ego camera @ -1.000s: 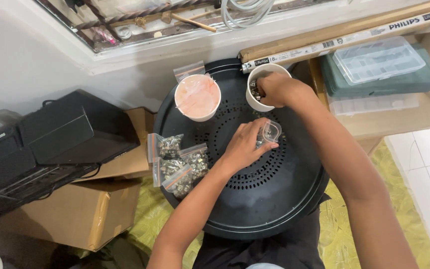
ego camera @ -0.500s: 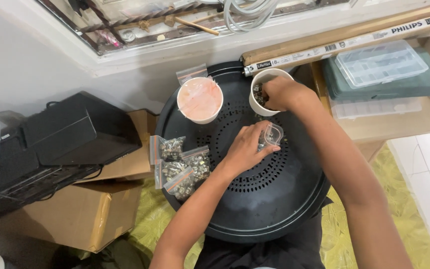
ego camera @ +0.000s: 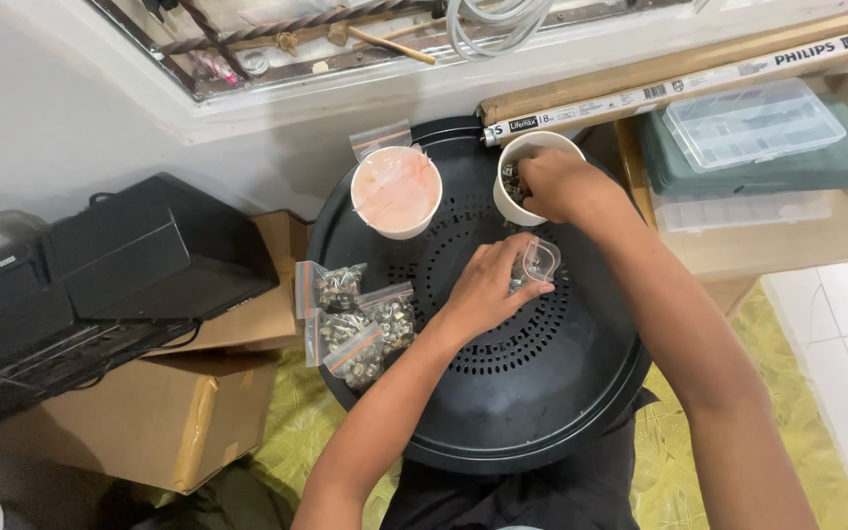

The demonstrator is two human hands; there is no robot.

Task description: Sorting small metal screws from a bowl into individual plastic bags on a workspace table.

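Only the head view here, looking straight down at a big round black perforated plastic cover (ego camera: 503, 412) that serves as the work surface.

Around it: a stack of black electronic boxes (ego camera: 139, 260) sits on brown cardboard cartons (ego camera: 149, 422) off to the left, well apart from the hands. Up top there's a window sill with a grille (ego camera: 277, 44), and a long cardboard tube-lamp sleeve (ego camera: 679, 83) lies along the far edge, just beside the cups. To the right, a clear plastic compartment organiser (ego camera: 753, 123) rests on a dark green case (ego camera: 836, 167). Nothing actually blocks the hands, though the right hand covers most of the cup mouth.

Containers: a white paper cup covered with pinkish film (ego camera: 397, 191) stands on the far side of the cover, so what's in it can't be seen. Next to it is an open white paper cup (ego camera: 522, 182) with small dark metal bits inside. The right hand (ego camera: 561, 185) has its fingers dipped into that cup, curled in; can't tell if they've pinched anything. The left hand (ego camera: 488, 290) pinches a small clear plastic zip bag (ego camera: 539, 263) near the middle of the cover, mouth held open, just below the open cup. On the left rim lies a pile of filled clear zip bags of metal hardware (ego camera: 355, 319), touching each other.
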